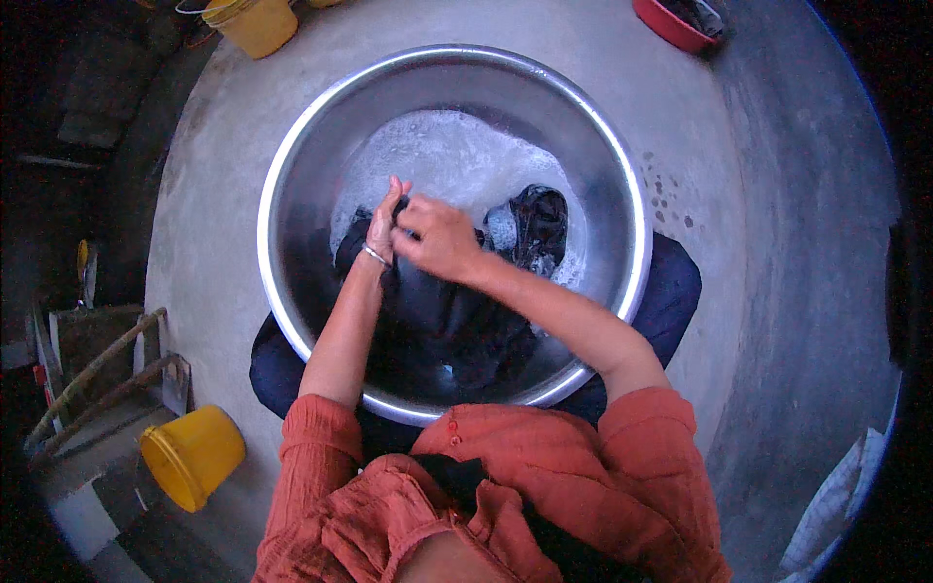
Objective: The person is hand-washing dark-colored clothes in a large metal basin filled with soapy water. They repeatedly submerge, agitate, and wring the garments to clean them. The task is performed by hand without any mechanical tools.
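While dark cloth is held by curled right hand inside basin, grip of left hand can't be told.

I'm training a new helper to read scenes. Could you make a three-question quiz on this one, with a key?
1. True or false: a pale bracelet is on the person's left wrist.
2. Which colour is the tub at the picture's upper right? A) blue B) red C) green
3. Fill the gap: the left hand and right hand are close together over dark cloth in a round metal ____.

Key: 1. True. 2. B. 3. Basin.
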Tool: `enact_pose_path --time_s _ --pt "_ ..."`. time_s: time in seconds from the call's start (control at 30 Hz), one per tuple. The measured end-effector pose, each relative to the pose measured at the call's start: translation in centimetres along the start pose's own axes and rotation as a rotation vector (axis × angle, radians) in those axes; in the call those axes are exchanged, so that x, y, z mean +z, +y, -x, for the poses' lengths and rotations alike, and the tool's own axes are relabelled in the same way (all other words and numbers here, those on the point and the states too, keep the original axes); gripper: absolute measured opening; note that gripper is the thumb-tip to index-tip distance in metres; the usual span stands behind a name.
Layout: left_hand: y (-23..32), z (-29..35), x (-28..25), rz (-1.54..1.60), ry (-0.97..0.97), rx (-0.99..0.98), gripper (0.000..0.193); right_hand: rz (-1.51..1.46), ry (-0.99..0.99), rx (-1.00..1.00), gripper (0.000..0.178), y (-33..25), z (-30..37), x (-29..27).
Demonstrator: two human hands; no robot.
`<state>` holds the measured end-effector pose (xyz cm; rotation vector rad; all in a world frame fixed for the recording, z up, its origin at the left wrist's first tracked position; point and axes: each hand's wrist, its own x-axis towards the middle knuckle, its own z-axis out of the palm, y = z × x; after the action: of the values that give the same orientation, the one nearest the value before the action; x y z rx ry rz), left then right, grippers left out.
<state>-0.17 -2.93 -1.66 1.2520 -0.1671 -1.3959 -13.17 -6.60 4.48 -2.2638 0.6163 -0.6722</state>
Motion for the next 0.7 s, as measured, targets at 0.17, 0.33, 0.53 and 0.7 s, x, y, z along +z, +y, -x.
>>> enact_pose_path --time_s 0.17,0.33,0.53,0.7 --pt "-3.1 -3.3 -3.1 -1.071 -0.226 1.016 0.036 -0.019 0.254 -0.119 0.017 1.4 -0.8 2.0" --pt "-0.3 1.4 4.5 -0.238 0.157 0.047 0.044 0.33 0.064 0.342 0.019 9.4 -4.6 -1.5" --pt "0.9 1.7 2.4 -0.001 0.066 -0.034 0.063 0.55 0.111 0.555 0.046 12.4 -3.4 -2.6" --pt "0.0 0.0 1.9 0.006 -0.13 0.071 0.061 -0.032 -0.074 0.219 0.028 12.2 -1.9 1.3"
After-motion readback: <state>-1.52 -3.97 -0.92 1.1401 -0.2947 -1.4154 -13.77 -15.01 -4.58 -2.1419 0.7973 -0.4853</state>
